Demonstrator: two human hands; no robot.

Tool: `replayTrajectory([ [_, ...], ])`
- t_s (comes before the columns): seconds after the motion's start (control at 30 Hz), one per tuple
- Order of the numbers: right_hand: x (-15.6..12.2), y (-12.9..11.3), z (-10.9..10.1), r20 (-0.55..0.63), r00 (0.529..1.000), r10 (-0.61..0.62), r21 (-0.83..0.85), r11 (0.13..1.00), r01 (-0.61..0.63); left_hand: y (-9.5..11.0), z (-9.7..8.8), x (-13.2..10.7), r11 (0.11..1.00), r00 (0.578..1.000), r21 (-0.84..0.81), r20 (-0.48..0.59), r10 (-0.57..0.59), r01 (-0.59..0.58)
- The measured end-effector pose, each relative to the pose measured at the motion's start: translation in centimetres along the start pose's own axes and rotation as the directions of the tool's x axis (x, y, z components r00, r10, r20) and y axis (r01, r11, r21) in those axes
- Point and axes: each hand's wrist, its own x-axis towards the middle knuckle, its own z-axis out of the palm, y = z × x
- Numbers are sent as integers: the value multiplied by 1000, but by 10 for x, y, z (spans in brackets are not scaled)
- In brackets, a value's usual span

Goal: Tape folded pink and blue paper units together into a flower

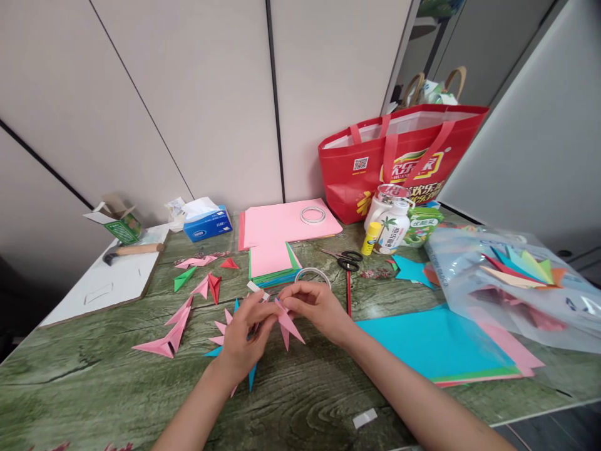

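Note:
Both my hands meet at the middle of the green wood-grain table (94, 376). My left hand (244, 335) and my right hand (317, 307) are closed in pinches on a spiky folded paper piece (287, 324) with pink and blue points. A small white strip of tape (257, 288) sticks up just above my left fingers. A roll of tape (312, 274) lies right behind my right hand.
Folded pink, red and green paper pieces (176, 322) lie to the left. Stacks of coloured paper (275, 244), scissors (347, 258), a glue stick (372, 238), a bottle (393, 227), a tissue box (207, 222), a red bag (404, 156), teal sheets (432, 341) and a plastic bag (516, 275) surround them.

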Motion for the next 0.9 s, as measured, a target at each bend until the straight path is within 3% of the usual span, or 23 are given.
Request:
replayTrajectory([
  [0.1, 0, 2, -1, 9, 1000, -6, 17, 1000, 6, -1, 0, 0, 1000, 1000, 10, -27, 6, -6],
  [0.33, 0, 10, -6, 24, 1000, 15, 104, 994, -18, -5, -2, -3, 995, 993, -13, -70, -98, 97],
  [0.6, 1, 9, -6, 80, 988, 132, 165, 976, -143, -10, -4, -9, 982, 992, 142, 30, 120, -123],
  [0.77, 3, 9, -12, 178, 966, 188, 236, 945, -227, -8, -2, -10, 986, 993, 130, 63, 102, -109],
  [0.9, 1, 7, -12, 184, 971, 152, 198, 962, -188, -3, 3, -6, 986, 993, 134, 77, 93, -102],
])
